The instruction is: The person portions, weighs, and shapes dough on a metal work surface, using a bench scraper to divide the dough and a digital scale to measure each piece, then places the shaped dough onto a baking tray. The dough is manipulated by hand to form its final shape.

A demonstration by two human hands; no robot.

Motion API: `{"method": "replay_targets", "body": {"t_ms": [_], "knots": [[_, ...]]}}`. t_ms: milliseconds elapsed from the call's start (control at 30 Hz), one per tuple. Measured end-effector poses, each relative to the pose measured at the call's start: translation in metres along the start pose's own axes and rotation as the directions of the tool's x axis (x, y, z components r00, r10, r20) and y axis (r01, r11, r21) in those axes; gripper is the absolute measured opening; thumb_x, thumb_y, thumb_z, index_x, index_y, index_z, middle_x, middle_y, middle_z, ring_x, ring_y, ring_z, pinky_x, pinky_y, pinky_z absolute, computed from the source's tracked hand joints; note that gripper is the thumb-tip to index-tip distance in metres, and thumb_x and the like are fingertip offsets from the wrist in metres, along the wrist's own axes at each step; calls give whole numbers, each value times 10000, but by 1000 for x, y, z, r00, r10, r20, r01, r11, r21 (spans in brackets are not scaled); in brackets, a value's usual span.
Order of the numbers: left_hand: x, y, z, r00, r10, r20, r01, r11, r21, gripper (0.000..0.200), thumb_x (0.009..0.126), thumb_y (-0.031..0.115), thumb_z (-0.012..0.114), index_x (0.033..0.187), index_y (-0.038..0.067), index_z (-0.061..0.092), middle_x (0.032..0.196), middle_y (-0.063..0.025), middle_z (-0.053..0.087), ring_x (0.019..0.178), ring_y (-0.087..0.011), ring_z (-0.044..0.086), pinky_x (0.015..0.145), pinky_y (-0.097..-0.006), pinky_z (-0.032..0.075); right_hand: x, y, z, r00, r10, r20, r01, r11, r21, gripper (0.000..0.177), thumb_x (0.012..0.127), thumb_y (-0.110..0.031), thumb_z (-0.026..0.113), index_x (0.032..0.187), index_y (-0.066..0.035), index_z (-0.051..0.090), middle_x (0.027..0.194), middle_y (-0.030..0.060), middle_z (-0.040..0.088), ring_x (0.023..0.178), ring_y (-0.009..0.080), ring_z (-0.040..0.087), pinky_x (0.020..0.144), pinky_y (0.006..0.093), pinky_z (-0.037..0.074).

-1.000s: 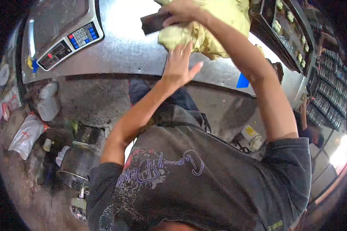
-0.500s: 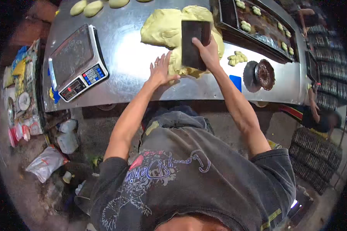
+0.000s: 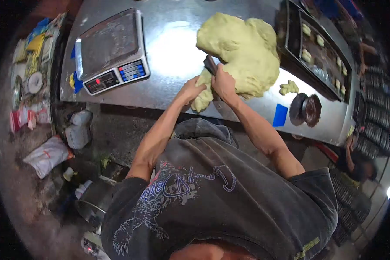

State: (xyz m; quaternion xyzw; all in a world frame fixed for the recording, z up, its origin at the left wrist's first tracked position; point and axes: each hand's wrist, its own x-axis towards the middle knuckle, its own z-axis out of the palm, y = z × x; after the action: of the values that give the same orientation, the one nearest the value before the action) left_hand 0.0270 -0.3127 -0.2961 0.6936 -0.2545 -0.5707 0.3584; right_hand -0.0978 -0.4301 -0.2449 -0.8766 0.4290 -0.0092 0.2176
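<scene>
A large mass of yellow dough (image 3: 247,52) lies on the metal table. My right hand (image 3: 224,82) is wrapped round a dark flat scraper (image 3: 210,65), held edge-down between the mass and a narrower strip of dough (image 3: 202,97) at the near side. My left hand (image 3: 191,90) is closed on the left side of that strip. Whether the strip is fully separate from the mass cannot be told. The digital scale (image 3: 110,47) sits to the left with its red display lit.
Trays (image 3: 295,60) with small dough pieces stand at the right. Nearer are a small dough lump (image 3: 289,88), a blue card (image 3: 280,115) and a dark round bowl (image 3: 311,110). Another person (image 3: 355,162) is at the far right.
The scraper has turned from lying flat over the dough to edge-down at its left side. My left hand has gone from open to gripping the dough strip. The view has shifted.
</scene>
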Motion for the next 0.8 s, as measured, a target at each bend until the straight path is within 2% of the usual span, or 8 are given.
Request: {"method": "replay_targets", "body": {"t_ms": [67, 300, 400, 467, 567, 667, 700, 800], "knots": [[-19, 37, -20, 995, -72, 69, 71, 997, 13, 620, 873, 329, 690, 1409, 50, 553, 1155, -178, 718, 1010, -291, 702, 893, -384, 537, 9, 4, 14, 999, 44, -25, -44, 999, 2, 452, 885, -183, 624, 1276, -30, 457, 779, 246, 689, 743, 471, 675, 673, 586, 511], [-98, 113, -123, 962, 262, -80, -238, 944, 230, 620, 901, 289, 749, 1442, 95, 516, 1142, -160, 714, 965, -252, 696, 885, -381, 560, 32, 23, 22, 965, 257, -61, -241, 951, 196, 664, 854, -431, 757, 1322, -54, 474, 1014, 290, 707, 945, 480, 678, 809, 537, 529], [-118, 120, -192, 720, 626, -298, -431, 741, 514, 698, 873, 242, 784, 1492, 201, 465, 1193, -168, 701, 1166, -268, 648, 940, -475, 561, 32, 18, 26, 952, 292, -89, -263, 934, 242, 679, 838, -448, 775, 1303, -37, 498, 1041, 270, 713, 969, 464, 683, 841, 518, 528], [-100, 105, -242, 686, 593, -422, -362, 781, 509, 898, 850, 227, 799, 1588, 267, 289, 1320, -179, 656, 1339, -354, 538, 1106, -652, 370, 37, 21, 29, 959, 271, -83, -232, 917, 324, 660, 835, -443, 779, 1283, -30, 526, 1062, 260, 715, 988, 446, 686, 859, 498, 527], [-91, 92, -298, 520, 683, -512, -104, 646, 756, 977, 848, 261, 779, 1621, 273, 182, 1366, -146, 641, 1321, -397, 546, 1161, -732, 92, 41, 13, 23, 945, 322, -52, -290, 903, 317, 636, 819, -426, 800, 1226, 6, 573, 1108, 232, 716, 1030, 386, 692, 904, 448, 522], [-94, 85, -308, 607, 631, -483, 116, 531, 840, 1082, 854, 352, 768, 1639, 297, 25, 1427, -147, 599, 1460, -423, 371, 1091, -773, -156, 39, 11, 22, 949, 310, -55, -272, 896, 351, 647, 827, -435, 785, 1249, -3, 552, 1093, 258, 711, 1016, 433, 682, 888, 476, 521], [-93, 83, -299, 613, 612, -500, 111, 559, 821, 1045, 880, 474, 719, 1635, 312, 15, 1501, -115, 537, 1523, -403, 245, 1137, -722, -142, 39, 12, 21, 953, 296, -67, -253, 897, 361, 649, 827, -433, 785, 1252, -1, 553, 1093, 255, 712, 1019, 433, 681, 891, 475, 519], [-89, 83, -255, 440, 751, -492, -18, 555, 831, 978, 898, 477, 693, 1636, 286, 80, 1492, -147, 539, 1525, -387, 249, 1122, -718, -176, 37, 23, 30, 957, 274, -99, -218, 899, 380, 658, 824, -434, 786, 1259, 2, 556, 1094, 247, 713, 1029, 429, 679, 902, 475, 514]]}}
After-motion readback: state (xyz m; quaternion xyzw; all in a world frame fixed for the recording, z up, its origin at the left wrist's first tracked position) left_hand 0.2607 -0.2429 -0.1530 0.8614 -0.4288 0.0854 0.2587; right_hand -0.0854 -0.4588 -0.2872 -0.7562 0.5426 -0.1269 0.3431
